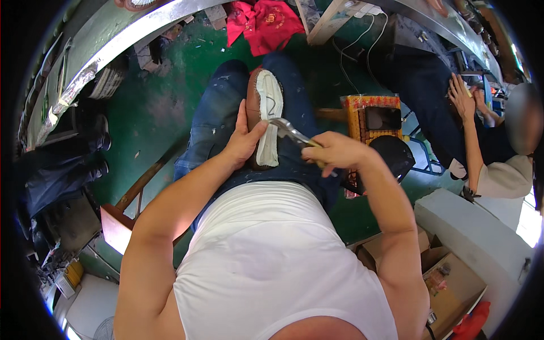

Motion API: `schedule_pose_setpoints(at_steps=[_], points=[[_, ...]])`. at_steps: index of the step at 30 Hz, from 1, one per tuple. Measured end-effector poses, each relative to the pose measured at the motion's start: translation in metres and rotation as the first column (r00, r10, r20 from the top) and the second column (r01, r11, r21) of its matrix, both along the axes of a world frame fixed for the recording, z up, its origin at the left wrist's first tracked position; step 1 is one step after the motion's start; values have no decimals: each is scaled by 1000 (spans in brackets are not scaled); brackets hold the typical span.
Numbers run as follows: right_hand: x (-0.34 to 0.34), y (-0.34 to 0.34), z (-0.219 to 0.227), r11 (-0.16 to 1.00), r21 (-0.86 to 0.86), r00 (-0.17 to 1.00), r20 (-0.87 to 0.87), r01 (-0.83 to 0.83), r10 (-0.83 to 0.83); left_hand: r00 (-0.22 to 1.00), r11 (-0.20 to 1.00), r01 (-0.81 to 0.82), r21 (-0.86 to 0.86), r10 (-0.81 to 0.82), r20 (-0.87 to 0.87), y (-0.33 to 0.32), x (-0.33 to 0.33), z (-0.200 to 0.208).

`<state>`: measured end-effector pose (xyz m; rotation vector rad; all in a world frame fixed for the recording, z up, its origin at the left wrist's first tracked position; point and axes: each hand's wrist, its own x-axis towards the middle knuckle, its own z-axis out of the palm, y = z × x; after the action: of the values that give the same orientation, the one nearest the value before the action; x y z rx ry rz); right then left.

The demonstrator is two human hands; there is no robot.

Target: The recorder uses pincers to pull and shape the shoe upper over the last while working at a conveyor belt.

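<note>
A brown shoe upper lies sole-up between my thighs, its pale underside facing me and marked with a dark curved line. My left hand grips its left side, with the thumb laid over the edge. In my right hand are pincers with a shiny metal head and yellowish handles. Their jaws touch or nearly touch the shoe's edge close to my left thumb; whether they pinch any material is too small to tell.
Red cloth lies on the green floor ahead. To my right, a phone rests on a beaded seat mat, near a co-worker's hand. A wooden-handled tool or stool part stands left; cardboard boxes sit behind right.
</note>
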<state>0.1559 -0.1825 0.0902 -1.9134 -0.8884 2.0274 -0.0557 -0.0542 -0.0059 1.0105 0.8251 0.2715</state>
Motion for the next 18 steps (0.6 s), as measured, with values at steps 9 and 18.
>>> schedule_pose_setpoints(at_steps=[9,18], points=[[-26,30,-29,829,426,798,601,-362,40,952,959,62,275,26,-306,-4,10,-16],[-24,34,-5,878,363,857,507,-312,95,926,930,366,-9,-366,-94,7,-28,17]])
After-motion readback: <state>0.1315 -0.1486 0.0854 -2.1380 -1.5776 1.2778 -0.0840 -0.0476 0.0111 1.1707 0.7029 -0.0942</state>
